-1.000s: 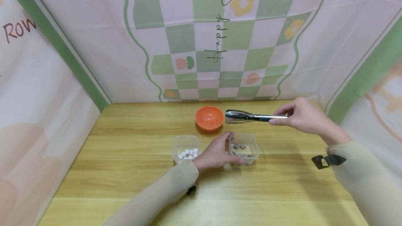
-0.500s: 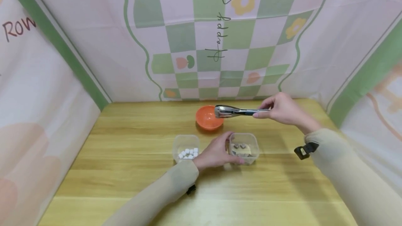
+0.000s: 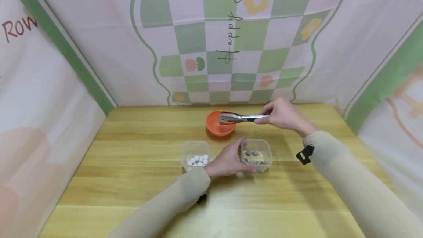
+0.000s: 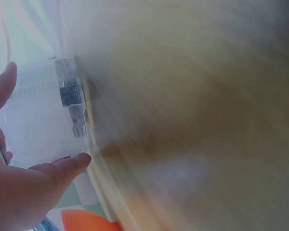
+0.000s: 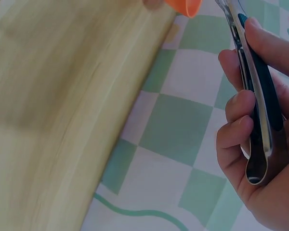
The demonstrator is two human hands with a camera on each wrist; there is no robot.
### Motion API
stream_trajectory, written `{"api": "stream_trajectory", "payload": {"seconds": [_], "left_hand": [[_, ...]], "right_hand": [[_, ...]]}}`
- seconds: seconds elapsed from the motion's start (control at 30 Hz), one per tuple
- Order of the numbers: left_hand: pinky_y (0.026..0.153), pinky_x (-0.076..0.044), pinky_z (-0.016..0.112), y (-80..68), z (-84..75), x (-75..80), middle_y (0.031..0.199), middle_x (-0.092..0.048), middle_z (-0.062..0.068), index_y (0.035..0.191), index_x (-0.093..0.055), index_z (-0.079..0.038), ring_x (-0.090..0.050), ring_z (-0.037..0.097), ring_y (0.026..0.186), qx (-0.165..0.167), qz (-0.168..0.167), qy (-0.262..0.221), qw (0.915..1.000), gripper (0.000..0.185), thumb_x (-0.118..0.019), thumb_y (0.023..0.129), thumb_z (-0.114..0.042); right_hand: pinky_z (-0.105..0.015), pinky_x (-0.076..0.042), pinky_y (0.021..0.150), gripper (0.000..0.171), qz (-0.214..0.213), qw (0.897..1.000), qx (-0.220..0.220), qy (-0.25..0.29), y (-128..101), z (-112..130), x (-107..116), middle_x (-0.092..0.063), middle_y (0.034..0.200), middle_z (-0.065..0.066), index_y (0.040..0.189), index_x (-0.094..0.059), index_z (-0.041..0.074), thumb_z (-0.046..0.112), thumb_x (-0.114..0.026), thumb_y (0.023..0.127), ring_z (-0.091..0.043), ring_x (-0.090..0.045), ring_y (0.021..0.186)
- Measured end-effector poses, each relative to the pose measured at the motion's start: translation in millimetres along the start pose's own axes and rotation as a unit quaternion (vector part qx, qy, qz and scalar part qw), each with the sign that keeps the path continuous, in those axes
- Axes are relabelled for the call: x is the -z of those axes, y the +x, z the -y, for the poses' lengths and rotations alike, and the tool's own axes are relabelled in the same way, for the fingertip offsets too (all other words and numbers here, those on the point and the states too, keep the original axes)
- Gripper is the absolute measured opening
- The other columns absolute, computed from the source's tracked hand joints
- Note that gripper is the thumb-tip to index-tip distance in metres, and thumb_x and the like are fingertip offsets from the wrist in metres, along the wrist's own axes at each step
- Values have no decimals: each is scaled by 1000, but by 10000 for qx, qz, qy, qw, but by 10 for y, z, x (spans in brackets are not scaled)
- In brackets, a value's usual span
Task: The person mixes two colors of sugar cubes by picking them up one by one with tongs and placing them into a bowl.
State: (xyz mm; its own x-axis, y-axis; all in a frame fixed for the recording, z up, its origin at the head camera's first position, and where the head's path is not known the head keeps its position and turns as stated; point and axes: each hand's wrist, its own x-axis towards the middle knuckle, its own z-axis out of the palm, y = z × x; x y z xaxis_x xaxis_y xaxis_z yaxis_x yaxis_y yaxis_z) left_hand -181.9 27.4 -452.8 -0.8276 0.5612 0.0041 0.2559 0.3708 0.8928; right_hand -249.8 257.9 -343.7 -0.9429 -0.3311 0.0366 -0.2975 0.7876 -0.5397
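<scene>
My right hand (image 3: 282, 115) grips a pair of metal tongs (image 3: 246, 118) with dark handle inlays, their heads above the orange bowl (image 3: 211, 122). The right wrist view shows fingers curled round the tongs (image 5: 260, 106), squeezing both arms near each other. Whether anything sits between the tong heads cannot be made out. With thumb and fingers spread round its sides, my left hand (image 3: 228, 160) holds a clear plastic container (image 3: 268, 157) on the table. Several small dark grey cubes (image 3: 252, 153) lie inside it, also visible through its wall in the left wrist view.
Left of my left hand stands another clear container (image 3: 186, 148) with several white cubes (image 3: 197, 161) in it, partly behind my forearm. All stand on a wooden table (image 3: 138, 157). A patterned cloth (image 3: 188, 39) hangs along the table's back edge.
My right hand has carried the tongs leftward, from beside the orange bowl to above it. The left hand keeps its hold on the clear container in the same spot.
</scene>
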Motion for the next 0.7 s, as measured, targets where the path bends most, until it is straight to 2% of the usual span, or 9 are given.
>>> {"api": "stream_trajectory", "payload": {"seconds": [0.13, 0.27, 0.53, 0.7], "left_hand": [[109, -45, 32, -10, -2, -7, 140, -62, 3, 154, -47, -12, -58, 13, 122, 174, -35, 2, 9998, 97, -99, 74, -29], [110, -45, 34, -23, -6, -9, 142, -61, 3, 155, -46, -13, -57, 13, 124, 302, -53, 5, 9995, 99, -100, 74, -30], [110, -45, 34, -26, -14, -10, 141, -61, 4, 155, -46, -13, -58, 16, 125, 225, 8, -120, 9997, 98, -99, 75, -28], [110, -44, 33, -18, -18, -11, 140, -62, 3, 154, -46, -15, -58, 17, 125, 119, -3, -187, 9998, 96, -99, 75, -27]], "right_hand": [[-36, -51, 64, 29, 59, 10000, -39, 45, 28, 21, -50, -78, 85, -1, 96, -83, 8, 34, -90, 85, -19, -63, 66], [-36, -49, 62, 28, 43, 10000, -75, -36, 55, 38, -90, -77, 83, 1, 96, -83, 9, 34, -90, 85, -19, -62, 65], [-36, -46, 60, 26, -6, 9997, -133, -193, 88, 56, -144, -76, 81, 3, 95, -84, 10, 34, -90, 85, -19, -61, 65], [-39, -51, 67, 31, -66, 9994, -151, -317, 88, 41, -162, -78, 85, 0, 99, -83, 9, 35, -90, 85, -19, -65, 72]]}}
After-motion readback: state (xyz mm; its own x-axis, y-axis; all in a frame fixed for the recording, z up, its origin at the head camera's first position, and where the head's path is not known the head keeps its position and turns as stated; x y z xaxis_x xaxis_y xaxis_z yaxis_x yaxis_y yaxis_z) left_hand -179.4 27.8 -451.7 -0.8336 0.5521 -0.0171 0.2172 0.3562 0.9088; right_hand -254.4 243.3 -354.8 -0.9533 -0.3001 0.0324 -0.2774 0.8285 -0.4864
